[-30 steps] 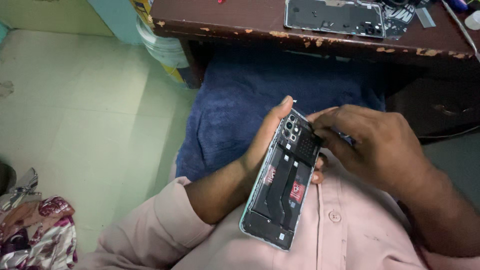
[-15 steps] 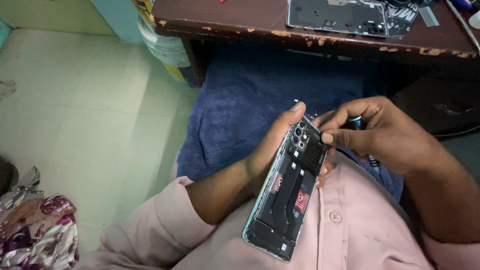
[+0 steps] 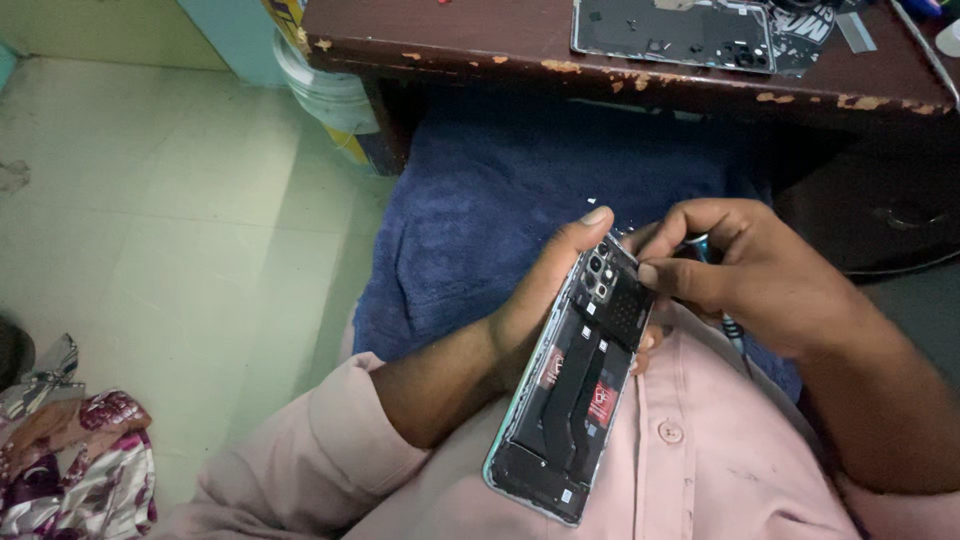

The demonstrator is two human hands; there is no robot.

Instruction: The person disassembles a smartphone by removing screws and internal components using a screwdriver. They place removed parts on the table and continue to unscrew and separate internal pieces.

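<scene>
The left hand [image 3: 545,300] grips the opened phone [image 3: 575,385] above the blue towel [image 3: 480,220]. The right hand [image 3: 745,275] (pinching a screwdriver [image 3: 700,248]) has shifted onto its camera end, resuming work there.

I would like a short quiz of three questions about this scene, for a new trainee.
1. True or false: the back cover of the phone is off, so its inner parts show.
2. Which hand grips the phone from the side? A) left hand B) right hand C) neither
3. Fill in: the right hand's fingers meet the phone at its ___ end, near the camera lenses.

Key
1. True: black flex cables and a dark shield plate are bare.
2. A: the left thumb lies along the phone's upper edge, while the right hand holds a thin tool.
3. Top.
</scene>
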